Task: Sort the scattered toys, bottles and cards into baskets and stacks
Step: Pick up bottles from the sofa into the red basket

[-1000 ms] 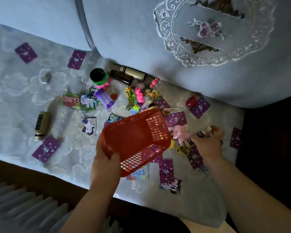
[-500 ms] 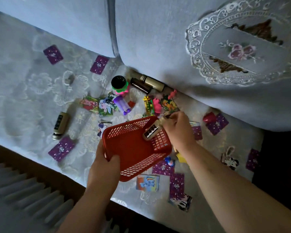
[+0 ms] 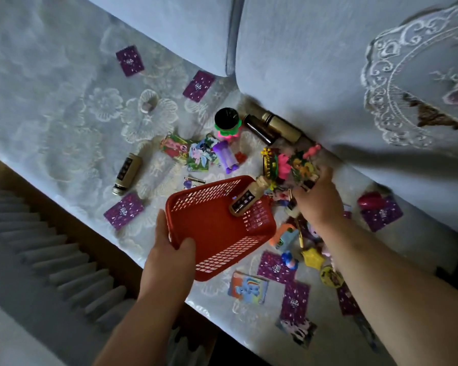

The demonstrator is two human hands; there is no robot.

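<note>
Now: basket gripped at one corner, a bottle at its far rim.
Left hand (image 3: 169,249) grips the near corner of the red basket (image 3: 209,228), thumb hooked over the rim, holding it tilted above the lace cover (image 3: 64,114). A small bottle (image 3: 245,200) lies across the far rim, partly inside. Right hand (image 3: 319,200) hangs just beside that rim over the toy pile (image 3: 283,165), its back to the camera; I cannot tell whether its fingers hold anything. With only a one-corner hold the basket could tip, rolling the bottle off the rim among the toys. Another bottle (image 3: 126,170) and a purple card (image 3: 123,211) lie unsorted, well apart to the left.
</note>
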